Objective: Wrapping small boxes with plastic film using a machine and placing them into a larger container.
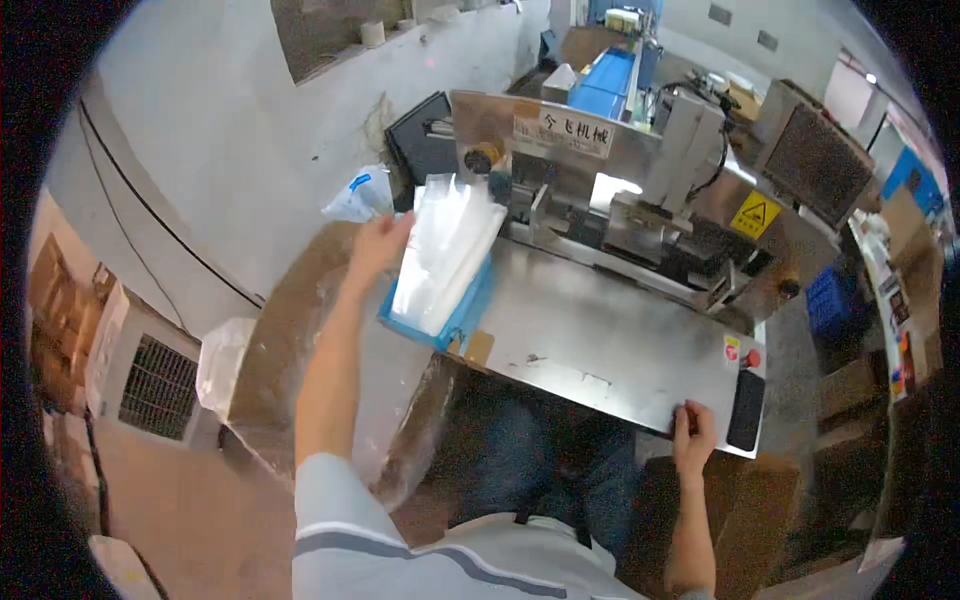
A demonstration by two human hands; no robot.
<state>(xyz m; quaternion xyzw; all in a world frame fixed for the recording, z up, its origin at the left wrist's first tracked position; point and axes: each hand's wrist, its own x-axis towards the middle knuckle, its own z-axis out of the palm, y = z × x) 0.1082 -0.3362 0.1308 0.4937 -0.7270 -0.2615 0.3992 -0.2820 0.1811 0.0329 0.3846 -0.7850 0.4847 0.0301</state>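
Observation:
My left hand (376, 248) is raised at the left side of a stack of clear and whitish plastic bags (447, 250). Its fingers are closed at the edge of the stack, and the fingertips are partly hidden. The bags lean in a blue tray (462, 328) at the left end of a machine's metal worktable (585, 325). Over at the table's front right edge is my right hand (694, 436), fingers bent and drawn together. Something small and dark shows at its fingertips, too small to name.
A steel machine head (650, 225) with a clamp stands behind the worktable. Near the right corner are a red button (752, 358) and a black pad (746, 410). A cardboard box lined with clear plastic (385, 390) is at the left, beside a white wall (200, 130).

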